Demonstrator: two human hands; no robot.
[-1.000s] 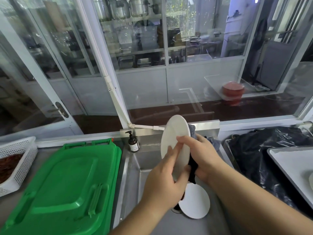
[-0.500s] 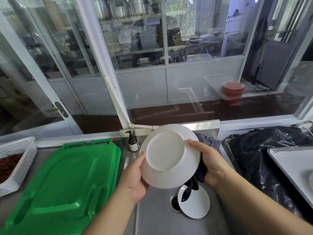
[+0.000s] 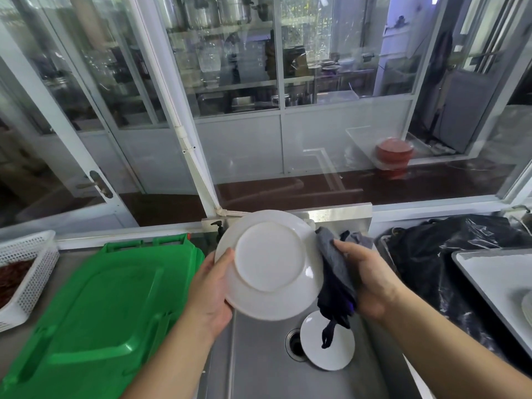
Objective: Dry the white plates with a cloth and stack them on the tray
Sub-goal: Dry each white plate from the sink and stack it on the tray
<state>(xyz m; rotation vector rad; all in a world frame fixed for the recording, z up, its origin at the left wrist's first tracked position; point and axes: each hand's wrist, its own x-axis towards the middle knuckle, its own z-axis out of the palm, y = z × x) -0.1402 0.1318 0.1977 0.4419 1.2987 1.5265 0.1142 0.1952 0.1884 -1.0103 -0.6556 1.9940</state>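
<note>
Over the steel sink (image 3: 259,367), I hold a white plate (image 3: 270,263) with its underside toward the camera, tilted up on edge. My left hand (image 3: 211,292) grips its left rim: the thumb lies curled over the near face, and the other fingers are hidden behind the plate, so I cannot tell how they lie. My right hand (image 3: 365,277) grips a bunched dark grey cloth (image 3: 335,272), fingers curled round it, pressing the cloth against the plate's right rim; a loose tail of cloth hangs below the fingers. Beneath that tail, a second white plate (image 3: 331,344) lies in the sink just beside the drain (image 3: 295,344). Well to the right of my right hand sits the tray (image 3: 489,280), with the edge of a plate (image 3: 528,309) on it at the frame's margin.

Judged step: drying the underside and rim. To do it well, I would sweep the cloth around the foot ring, where water collects, turning the plate with the left hand and keeping a firm rim grip, since a wet plate may slip. A green bin lid (image 3: 95,309) lies left of my left hand.
</note>
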